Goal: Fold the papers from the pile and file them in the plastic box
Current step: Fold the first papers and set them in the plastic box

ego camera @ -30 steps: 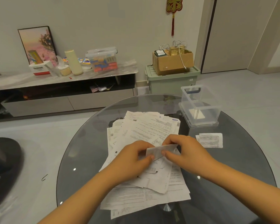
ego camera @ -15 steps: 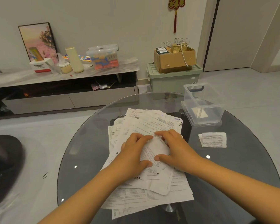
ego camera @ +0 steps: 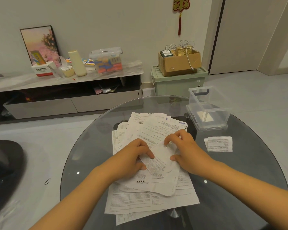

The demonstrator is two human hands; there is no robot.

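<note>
A loose pile of printed papers (ego camera: pixel 150 195) covers the middle of the round glass table (ego camera: pixel 90 155). On top of it lies a small printed slip (ego camera: pixel 158 161), partly folded. My left hand (ego camera: pixel 131 156) pinches the slip's left edge between thumb and forefinger. My right hand (ego camera: pixel 184 148) holds its right side, fingers curled over the top edge and thumb at the lower edge. The clear plastic box (ego camera: pixel 208 108) stands open at the table's back right, with a folded paper inside. A folded paper (ego camera: pixel 219 143) lies on the glass in front of the box.
Beyond the table are a low TV cabinet (ego camera: pixel 70 90) with a lidded plastic bin, a bottle and a framed picture, and a green storage bin (ego camera: pixel 178 83) carrying a cardboard box. A dark chair (ego camera: pixel 5 165) is at the left.
The slip went from being held up between both hands to being pressed down on the pile. Both hands now grip its two sides and the paper lies more open.
</note>
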